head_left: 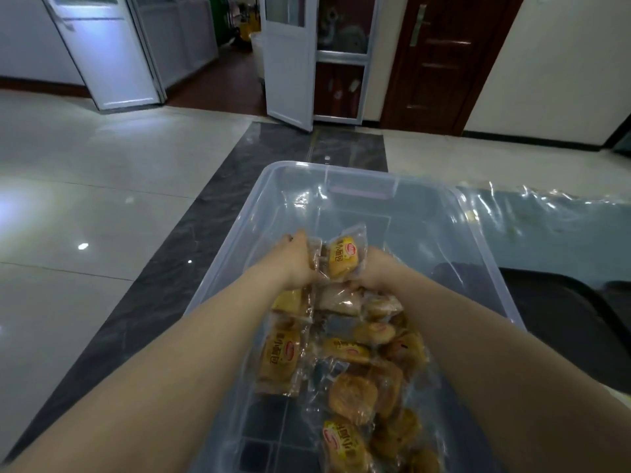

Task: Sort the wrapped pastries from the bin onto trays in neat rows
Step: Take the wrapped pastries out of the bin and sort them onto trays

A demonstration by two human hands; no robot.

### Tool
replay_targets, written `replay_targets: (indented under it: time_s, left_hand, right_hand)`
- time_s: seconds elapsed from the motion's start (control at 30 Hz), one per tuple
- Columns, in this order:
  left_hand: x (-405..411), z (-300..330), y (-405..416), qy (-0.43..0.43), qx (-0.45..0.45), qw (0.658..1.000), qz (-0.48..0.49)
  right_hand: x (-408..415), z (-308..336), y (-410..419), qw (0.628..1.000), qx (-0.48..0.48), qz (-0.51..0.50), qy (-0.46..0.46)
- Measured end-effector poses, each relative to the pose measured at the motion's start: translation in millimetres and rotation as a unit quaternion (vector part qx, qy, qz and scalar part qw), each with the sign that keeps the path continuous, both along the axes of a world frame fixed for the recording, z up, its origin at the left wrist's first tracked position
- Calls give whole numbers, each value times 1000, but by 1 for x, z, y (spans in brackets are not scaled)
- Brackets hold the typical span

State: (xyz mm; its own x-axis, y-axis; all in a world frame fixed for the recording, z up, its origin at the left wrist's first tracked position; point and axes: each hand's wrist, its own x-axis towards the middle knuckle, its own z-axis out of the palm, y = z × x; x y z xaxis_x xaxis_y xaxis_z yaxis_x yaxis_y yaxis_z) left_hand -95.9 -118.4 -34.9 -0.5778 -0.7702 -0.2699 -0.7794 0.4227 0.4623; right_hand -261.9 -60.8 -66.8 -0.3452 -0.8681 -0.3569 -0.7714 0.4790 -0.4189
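While both hands reach into the clear bin (239, 233), they scoop up wrapped pastries (343, 257).

Left hand (297, 264) and right hand (377, 269) each have a closed grip on the little bunch between them, low in the bin. More packs (351, 390) sit in a pile below. No tray shows for sure. Next, I think: lift the bunch out without dropping any and find a tray.

Both hands are down in the clear plastic bin (239, 240), left hand (295, 264) and right hand (377, 269) gripping a bunch of wrapped pastries (341, 257) between them (yellow label facing up). More pastries (351, 377) are heaped underneath, with the bin sitting over a tiled floor (102, 186).
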Motion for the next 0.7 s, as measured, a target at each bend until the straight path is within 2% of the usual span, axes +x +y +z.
replay_targets:
  time_s: [0.1, 0.17, 0.23, 0.4, 0.47, 0.57, 0.7]
  left_hand:
    - [-5, -11, -10, -27, -7, 1000, -1]
    - [-5, -18, -10, -102, -44, 992, -52]
    - [-5, -27, -3, -158, -39, 982, -95]
    - [0, -45, 4, -152, 3, 984, -92]
    - [4, -52, 5, -179, 14, 979, -98]
    - [9, -57, 10, -205, -23, 973, -104]
    - [7, -53, 16, -195, -49, 975, -97]
  right_hand:
    - [-15, 31, -6, 992, 46, 49, 108]
    - [-26, 41, -7, 989, 65, 49, 120]
    - [-35, 39, -2, 990, 65, 48, 118]
    - [-37, 30, -7, 991, 33, 62, 118]
    - [-36, 29, -9, 988, 23, 72, 132]
    - [-36, 26, -7, 984, -1, 66, 164]
    - [-29, 23, -7, 968, -24, 83, 237]
